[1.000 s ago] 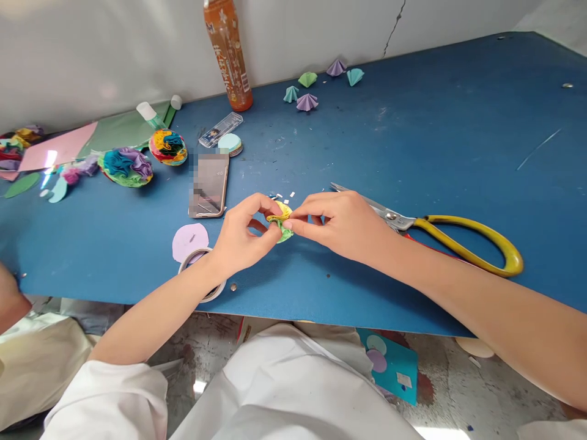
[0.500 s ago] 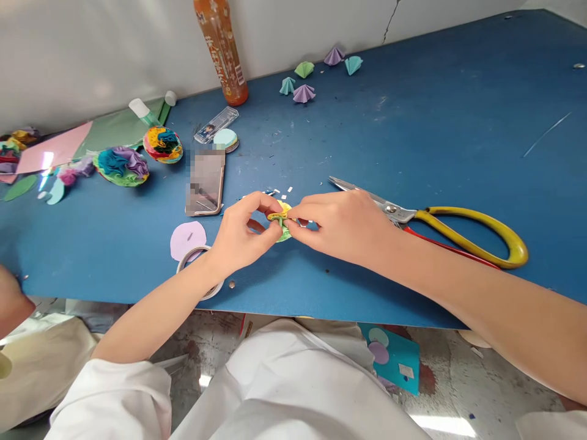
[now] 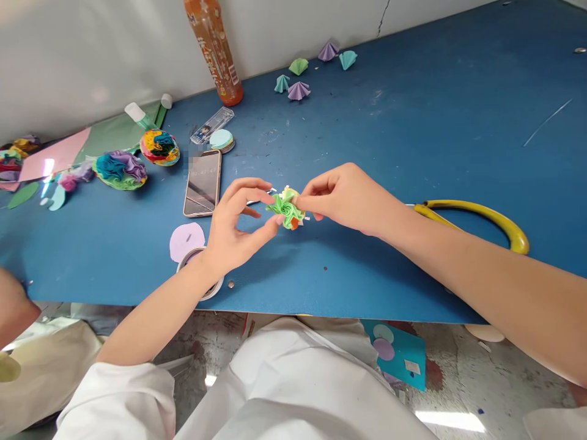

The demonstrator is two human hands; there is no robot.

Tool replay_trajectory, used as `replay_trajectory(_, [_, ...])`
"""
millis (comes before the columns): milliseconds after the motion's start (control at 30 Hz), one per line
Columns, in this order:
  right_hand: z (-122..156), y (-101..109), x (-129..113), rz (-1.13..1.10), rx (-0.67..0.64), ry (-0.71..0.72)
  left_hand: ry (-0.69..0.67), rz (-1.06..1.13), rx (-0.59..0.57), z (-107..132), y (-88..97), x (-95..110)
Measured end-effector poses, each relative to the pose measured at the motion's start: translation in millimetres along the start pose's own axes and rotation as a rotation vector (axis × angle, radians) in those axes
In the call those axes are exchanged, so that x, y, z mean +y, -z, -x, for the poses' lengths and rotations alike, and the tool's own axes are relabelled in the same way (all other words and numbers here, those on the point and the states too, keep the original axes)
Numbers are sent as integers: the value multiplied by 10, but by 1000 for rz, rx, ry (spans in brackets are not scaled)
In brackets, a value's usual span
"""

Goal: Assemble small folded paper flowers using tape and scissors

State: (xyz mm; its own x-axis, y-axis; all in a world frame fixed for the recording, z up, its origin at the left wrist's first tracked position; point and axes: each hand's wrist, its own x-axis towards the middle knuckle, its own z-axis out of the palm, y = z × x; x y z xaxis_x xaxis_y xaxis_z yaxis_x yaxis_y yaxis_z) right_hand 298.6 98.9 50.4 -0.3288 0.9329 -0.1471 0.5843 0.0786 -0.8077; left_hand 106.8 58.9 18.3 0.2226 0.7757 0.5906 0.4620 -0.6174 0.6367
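A small folded-paper flower [image 3: 285,209], with swirling green pleats and bits of yellow and orange at its edge, is held between my two hands above the blue table. My left hand [image 3: 243,223] grips its left side, thumb below and fingertips above. The fingers of my right hand [image 3: 343,195] pinch the flower's right edge; what lies between those fingertips is hidden. Under my left wrist is a tape roll [image 3: 215,288], partly covered, beside a lilac paper circle [image 3: 186,240]. Behind my right forearm, yellow-handled scissors [image 3: 486,211] show only in part.
A phone [image 3: 203,183], a stack of paper circles [image 3: 222,140] and a clear case [image 3: 211,125] lie left of centre. Further left sit two colourful paper balls [image 3: 121,170]. An orange bottle [image 3: 215,55] and several pleated paper pieces [image 3: 299,91] stand at the back. Another person's arm [image 3: 16,308] shows at left.
The flower has turned so its green swirled face shows. My left fingers have spread wider around it, and my right hand has risen slightly. The view has shifted a little.
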Motion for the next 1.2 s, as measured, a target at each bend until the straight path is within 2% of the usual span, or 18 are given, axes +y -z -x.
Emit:
replay_trajectory(200, [-55,-3,22,-363,-31,-80,-72,-44,22,3,-4,-18])
replay_trajectory(367, [-58,10,-7,-608,-107,-232,-4,40,26,3,-10,-18])
replay_trajectory(500, [-57,9,2,-644,-121,-243,132,198,3,12,-30,-26])
replay_trajectory(667, [-47,-8,2,-540,-60,-161,197,237,-5,9,-43,-45])
replay_trajectory(733, [-47,-17,14,-452,-13,-84,214,243,-17,4,-40,-49])
replay_trajectory(800, [-47,-19,48,-278,70,59,233,262,-18,-3,-34,-49])
replay_trajectory(933, [-37,6,156,272,285,518,232,290,48,-12,-14,-52])
replay_trajectory(1033, [-19,49,213,610,348,801,205,287,108,-16,-1,-59])
replay_trajectory(1200, [25,123,190,936,473,1083,189,290,126,-20,6,-59])
